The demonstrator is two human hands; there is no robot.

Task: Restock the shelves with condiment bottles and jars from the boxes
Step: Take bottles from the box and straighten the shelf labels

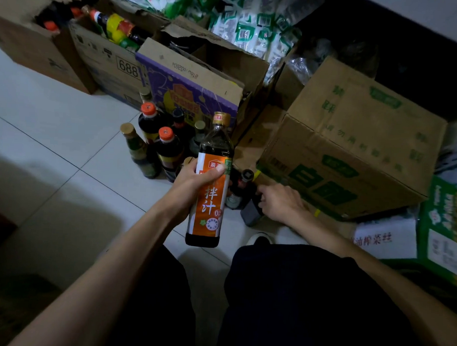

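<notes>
- Standing upright on the white tiled floor (55, 130), a cluster of dark glass bottles with orange and gold caps (158, 144) waits beside a purple printed carton (191, 94), likely unpacked for shelving.
- Left hand (196, 183): fingers wrapped round a dark sauce bottle with orange label and gold cap (211, 198), held clear of the floor, label facing up, seemingly for checking; "拌汁" is legible.
- Right hand (280, 202) reaches a black-capped dark bottle (246, 185) on the floor; whether its fingers grip, I cannot tell.
- Closed brown carton with green print (352, 156).
</notes>
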